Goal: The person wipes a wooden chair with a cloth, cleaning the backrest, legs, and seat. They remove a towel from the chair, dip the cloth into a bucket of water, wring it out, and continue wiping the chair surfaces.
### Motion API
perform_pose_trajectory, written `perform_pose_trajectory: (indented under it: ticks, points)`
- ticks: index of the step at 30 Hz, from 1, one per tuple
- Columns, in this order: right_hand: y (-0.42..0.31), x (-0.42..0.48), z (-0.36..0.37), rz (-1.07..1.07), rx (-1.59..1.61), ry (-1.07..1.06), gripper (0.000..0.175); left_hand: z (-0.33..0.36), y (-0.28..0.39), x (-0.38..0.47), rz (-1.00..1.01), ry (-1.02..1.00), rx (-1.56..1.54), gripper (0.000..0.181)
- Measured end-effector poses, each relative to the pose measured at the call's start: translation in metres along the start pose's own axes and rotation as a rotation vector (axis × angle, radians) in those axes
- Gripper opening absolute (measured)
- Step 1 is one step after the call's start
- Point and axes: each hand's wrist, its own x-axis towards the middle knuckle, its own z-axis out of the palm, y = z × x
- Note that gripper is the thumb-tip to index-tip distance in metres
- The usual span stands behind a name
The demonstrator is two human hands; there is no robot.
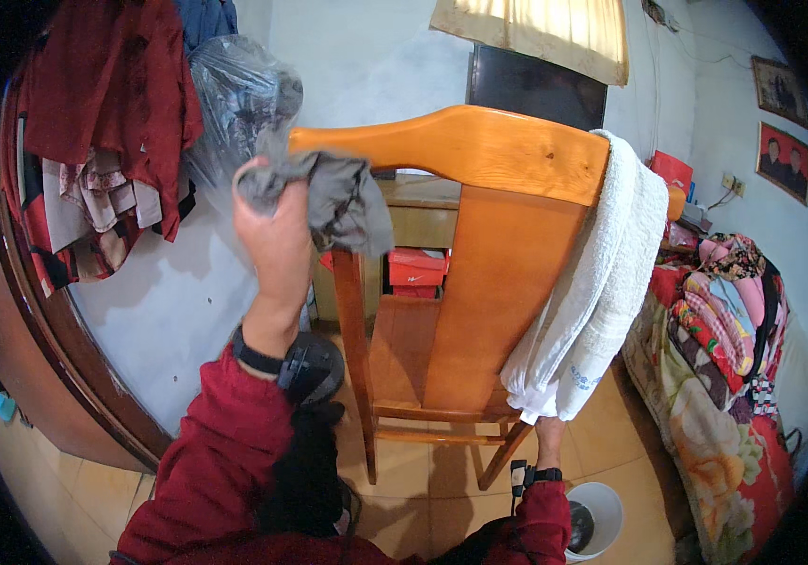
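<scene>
A wooden chair [517,247] with a solid backrest stands before me, its back towards me. My left hand [280,219] is closed on a grey cloth [347,201], which lies against the left end of the chair's top rail [439,145]. A white towel [619,233] bearing some writing hangs over the rail's right end. Below the towel's lower edge shows the wrist of my right hand [549,431]; the fingers are hidden behind the towel, so what they hold does not show.
A white bucket [605,522] with dark contents stands at the lower right. Clothes [114,92] and a plastic-covered bundle [245,92] hang at the left. The bed's floral cover [700,452] edges the right side. Red boxes [416,268] sit beyond the chair.
</scene>
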Motion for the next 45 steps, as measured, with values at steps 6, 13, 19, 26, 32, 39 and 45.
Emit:
perform_pose_trajectory:
  ticks: [6, 13, 19, 26, 32, 39, 45]
  points:
    - [-0.064, 0.009, -0.017, 0.12, 0.319, 0.044, 0.036, -0.003, -0.046, -0.066, 0.084, -0.083, 0.145, 0.054]
    - [-0.092, 0.009, -0.031, 0.028, 0.147, 0.068, 0.027, -0.082, -0.126, -0.233, -0.198, -0.116, 0.06, 0.055]
    - [-0.094, 0.011, -0.025, 0.127, 0.276, 0.063, 0.03, -0.135, -0.133, -0.266, -0.526, -0.471, 0.414, 0.051]
    - [-0.08, 0.012, -0.019, 0.157, 0.312, 0.047, 0.035, -0.05, -0.035, -0.07, 0.201, -0.127, 0.247, 0.042]
    - [-0.083, 0.014, -0.027, 0.267, 0.064, -0.069, 0.035, 0.012, 0.052, 0.065, 0.574, -0.372, 0.634, 0.041]
    - [-0.093, 0.013, -0.027, 0.173, 0.117, -0.025, 0.03, 0.103, 0.06, 0.038, 0.672, -0.451, 0.449, 0.03]
    - [-0.078, 0.013, -0.024, 0.17, 0.092, -0.056, 0.029, 0.155, 0.08, -0.007, 1.029, -0.542, 0.491, 0.039]
